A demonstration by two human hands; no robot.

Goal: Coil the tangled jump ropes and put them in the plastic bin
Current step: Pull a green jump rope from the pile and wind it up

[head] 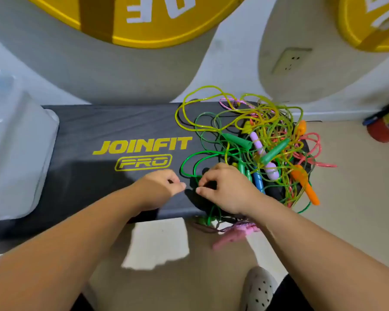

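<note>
A tangle of jump ropes point(263, 135) in yellow, green, pink and orange lies on the right end of a black padded bench point(112, 129). Green, purple, blue and orange handles stick out of the pile. My right hand point(225, 187) sits at the pile's near left edge, fingers curled, pinching a green rope point(189, 162) that loops up from it. My left hand point(160, 187) is just left of it, fingers curled, fingertips almost meeting the right hand's; what it pinches is too small to see. The clear plastic bin point(16, 149) stands on the bench's left end.
A pink handle point(231, 234) and rope ends hang off the bench's near edge above the floor. Yellow weight plates point(139, 21) hang above near the wall. A wall socket point(290, 60) is at the back right. A red and blue object point(384, 126) sits on the floor at far right.
</note>
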